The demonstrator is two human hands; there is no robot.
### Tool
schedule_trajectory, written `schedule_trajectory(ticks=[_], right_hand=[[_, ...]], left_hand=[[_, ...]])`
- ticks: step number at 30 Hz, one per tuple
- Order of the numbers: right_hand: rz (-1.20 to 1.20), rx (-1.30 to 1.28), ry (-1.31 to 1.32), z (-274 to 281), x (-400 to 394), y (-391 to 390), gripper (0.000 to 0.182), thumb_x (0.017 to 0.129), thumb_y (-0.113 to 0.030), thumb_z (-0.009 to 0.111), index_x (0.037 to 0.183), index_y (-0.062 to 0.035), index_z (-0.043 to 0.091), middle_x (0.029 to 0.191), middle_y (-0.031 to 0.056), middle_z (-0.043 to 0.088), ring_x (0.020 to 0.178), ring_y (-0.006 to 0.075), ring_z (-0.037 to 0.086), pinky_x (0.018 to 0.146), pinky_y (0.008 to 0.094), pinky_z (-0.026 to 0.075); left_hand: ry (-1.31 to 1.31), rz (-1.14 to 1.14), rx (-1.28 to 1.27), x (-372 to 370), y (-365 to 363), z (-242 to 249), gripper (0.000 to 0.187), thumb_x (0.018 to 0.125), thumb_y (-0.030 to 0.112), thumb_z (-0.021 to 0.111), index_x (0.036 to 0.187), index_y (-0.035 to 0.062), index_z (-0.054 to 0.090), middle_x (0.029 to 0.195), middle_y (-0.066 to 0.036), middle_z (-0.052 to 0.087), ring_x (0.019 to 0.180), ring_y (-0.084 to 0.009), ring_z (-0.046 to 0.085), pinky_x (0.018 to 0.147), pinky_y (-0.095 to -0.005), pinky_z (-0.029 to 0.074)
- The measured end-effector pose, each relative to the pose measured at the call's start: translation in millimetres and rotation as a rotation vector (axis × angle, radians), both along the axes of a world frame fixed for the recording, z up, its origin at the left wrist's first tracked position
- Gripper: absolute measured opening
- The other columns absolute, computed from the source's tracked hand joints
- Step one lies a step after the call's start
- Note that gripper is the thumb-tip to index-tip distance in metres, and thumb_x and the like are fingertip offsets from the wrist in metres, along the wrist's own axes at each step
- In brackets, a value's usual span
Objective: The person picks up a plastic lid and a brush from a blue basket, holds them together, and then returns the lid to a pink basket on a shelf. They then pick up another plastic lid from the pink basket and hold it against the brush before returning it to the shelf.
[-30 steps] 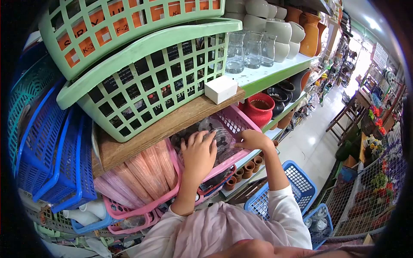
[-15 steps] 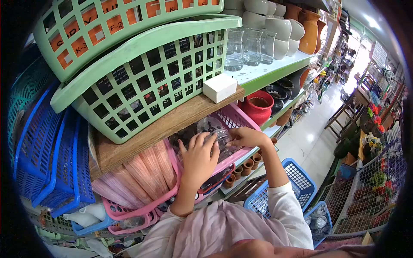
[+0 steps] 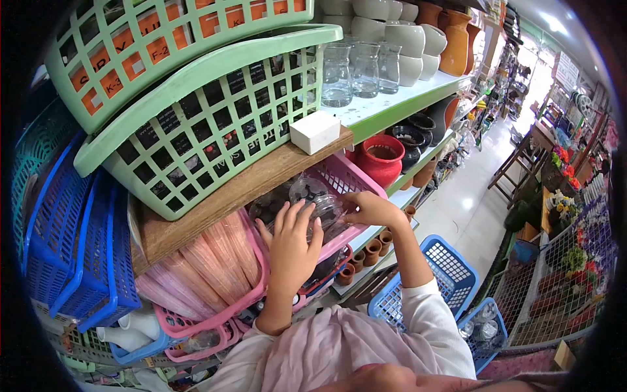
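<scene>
green baskets point(image 3: 196, 124), red pot point(image 3: 380, 159)

We see our left hand point(image 3: 290, 243) spread flat over a clear plastic container point(image 3: 318, 204) that sits in the pink basket point(image 3: 356, 178) under the wooden shelf point(image 3: 241, 189), while our right hand point(image 3: 369, 208) touches the container's right side with its fingertips. On the wooden shelf's front edge a small white box point(image 3: 315, 132) rests just beside the green basket point(image 3: 209, 124). Blue baskets point(image 3: 72, 242) stand at the left, and a red pot point(image 3: 379, 159) sits just right of the pink basket.
</scene>
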State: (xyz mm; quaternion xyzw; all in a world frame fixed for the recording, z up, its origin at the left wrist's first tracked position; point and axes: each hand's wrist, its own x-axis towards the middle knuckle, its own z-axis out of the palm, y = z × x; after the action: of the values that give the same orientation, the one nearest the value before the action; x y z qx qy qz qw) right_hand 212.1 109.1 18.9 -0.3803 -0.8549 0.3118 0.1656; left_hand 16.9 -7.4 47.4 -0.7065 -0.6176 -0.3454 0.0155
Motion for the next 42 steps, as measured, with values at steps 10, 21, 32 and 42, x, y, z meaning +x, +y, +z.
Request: schedule_trajectory(ticks=[10, 21, 32, 42], right_hand=[[-0.445, 0.570, 0.313, 2.3, 36.6, -91.1, 0.036, 0.077, -0.013, 0.067, 0.110, -0.0033, 0.055, 0.104, 0.0161, 0.057, 0.094, 0.0320, 0.057, 0.080, 0.0373, 0.046], [-1.246, 0.226, 0.330, -110.2, 148.1, -311.8, 0.025, 0.083, -0.018, 0.060, 0.104, -0.0039, 0.059, 0.088, 0.0125, 0.062, 0.079, 0.0264, 0.062, 0.069, 0.0355, 0.049], [-1.835, -0.024, 0.354, -224.1, 228.2, -524.8, 0.023, 0.085, -0.017, 0.055, 0.102, -0.0027, 0.060, 0.094, 0.0131, 0.062, 0.080, 0.0255, 0.062, 0.073, 0.0341, 0.049], [-1.744, -0.179, 0.044, -355.0, 364.5, -508.5, 0.046, 0.077, -0.018, 0.065, 0.115, 0.0023, 0.050, 0.114, 0.0199, 0.053, 0.104, 0.0336, 0.054, 0.087, 0.0393, 0.045]], left_hand=[[-0.443, -0.759, 0.466, 60.0, -12.4, -12.5, 0.016, 0.072, -0.001, 0.069, 0.085, 0.0046, 0.063, 0.081, -0.006, 0.064, 0.075, -0.0239, 0.061, 0.072, -0.0357, 0.048], [-0.266, -1.303, -0.226, 233.6, -78.9, -96.6, 0.024, 0.084, 0.012, 0.061, 0.105, 0.0005, 0.064, 0.122, -0.019, 0.051, 0.113, -0.0346, 0.048, 0.090, -0.0422, 0.039], [0.394, -1.668, -0.776, 389.8, -244.8, -239.0, 0.061, 0.088, 0.034, 0.051, 0.134, -0.0012, 0.032, 0.130, -0.023, 0.045, 0.123, -0.0396, 0.041, 0.095, -0.0586, 0.030], [0.699, -1.348, -0.015, 547.0, -242.8, -379.7, 0.051, 0.071, 0.023, 0.064, 0.116, 0.0028, 0.053, 0.132, -0.014, 0.042, 0.125, -0.0311, 0.036, 0.100, -0.0485, 0.030]])
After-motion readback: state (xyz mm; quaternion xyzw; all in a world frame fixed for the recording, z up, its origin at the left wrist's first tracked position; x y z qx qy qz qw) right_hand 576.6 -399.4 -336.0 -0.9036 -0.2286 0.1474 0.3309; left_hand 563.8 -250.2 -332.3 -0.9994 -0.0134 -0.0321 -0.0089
